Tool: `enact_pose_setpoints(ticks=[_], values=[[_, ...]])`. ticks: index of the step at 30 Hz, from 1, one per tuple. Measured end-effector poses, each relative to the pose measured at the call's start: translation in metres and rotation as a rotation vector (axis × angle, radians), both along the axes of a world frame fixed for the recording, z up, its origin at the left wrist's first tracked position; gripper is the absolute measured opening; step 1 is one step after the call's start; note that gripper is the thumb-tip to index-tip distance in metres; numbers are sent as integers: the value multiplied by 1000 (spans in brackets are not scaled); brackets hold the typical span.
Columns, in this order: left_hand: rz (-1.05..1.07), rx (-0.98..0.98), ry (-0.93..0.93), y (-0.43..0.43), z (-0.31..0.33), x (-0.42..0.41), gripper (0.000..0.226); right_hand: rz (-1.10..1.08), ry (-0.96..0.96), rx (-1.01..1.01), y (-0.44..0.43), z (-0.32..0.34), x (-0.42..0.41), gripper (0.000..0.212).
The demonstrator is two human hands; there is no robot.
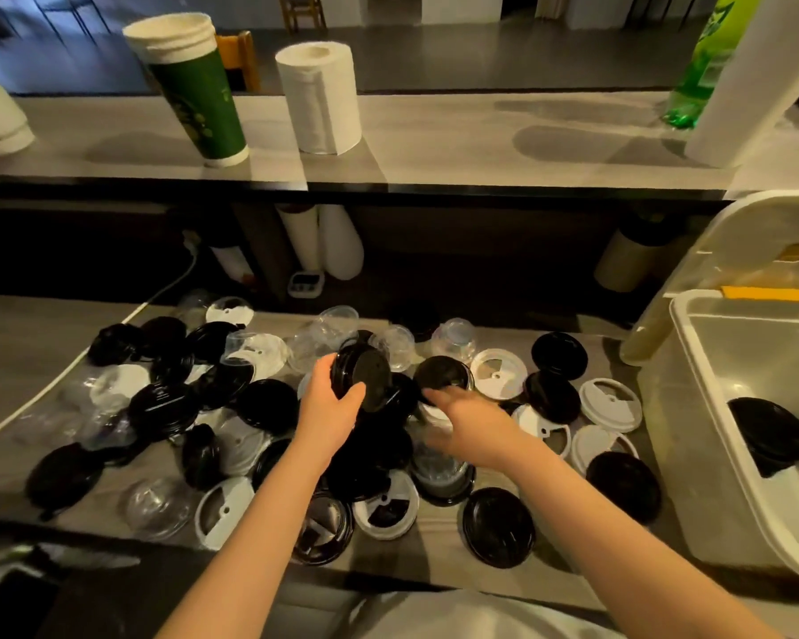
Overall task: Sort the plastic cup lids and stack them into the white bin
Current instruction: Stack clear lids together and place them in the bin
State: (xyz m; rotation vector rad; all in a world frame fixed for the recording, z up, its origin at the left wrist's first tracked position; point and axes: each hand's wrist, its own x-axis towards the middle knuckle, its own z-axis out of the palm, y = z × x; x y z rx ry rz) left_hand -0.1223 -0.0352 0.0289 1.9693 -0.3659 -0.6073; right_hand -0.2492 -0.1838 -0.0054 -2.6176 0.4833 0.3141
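Black round lid stack [363,378] — left hand [331,403] grips.

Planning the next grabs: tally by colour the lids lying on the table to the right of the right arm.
Black lids: 3
White lids: 4
Total: 7, counting only those plainly visible.

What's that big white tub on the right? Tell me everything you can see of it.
The white bin looks like milky, slightly see-through plastic: a deep rectangular tub with rounded corners and a thick rim. It stands upright and open at the right end of the counter, partly cut off by the picture's edge. Inside, a small stack of black lids lies tilted.
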Motion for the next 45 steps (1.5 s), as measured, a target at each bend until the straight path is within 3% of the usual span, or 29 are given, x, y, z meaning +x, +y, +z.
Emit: enact_pose_setpoints(ticks=[3, 7, 21, 27, 33, 37, 40, 43, 45], values=[[62, 53, -12, 17, -4, 9, 59, 22, 146, -39, 19, -34, -4, 76], [85, 60, -4, 31, -9, 18, 62, -60, 106, -44, 31, -52, -4, 77], [-39, -237, 71, -38, 19, -18, 46, -549, -612, 335, -19, 41, -55, 58], [-113, -373, 130, -101, 40, -69, 35, -776, -829, 466, -63, 75, -111, 54], [-174, -410, 229, -160, 53, -127, 32, -966, -909, 541, -118, 84, -177, 50], [-197, -419, 270, -191, 58, -156, 36, -1043, -907, 420, -157, 79, -210, 52], [-196, -434, 263, -210, 59, -171, 35, -1032, -794, 324, -187, 69, -229, 56], [-203, -442, 239, -221, 56, -184, 33, -897, -515, 360, -207, 60, -248, 62], [-198, -452, 249, -223, 54, -191, 32, -696, -264, 283, -208, 57, -255, 68]])
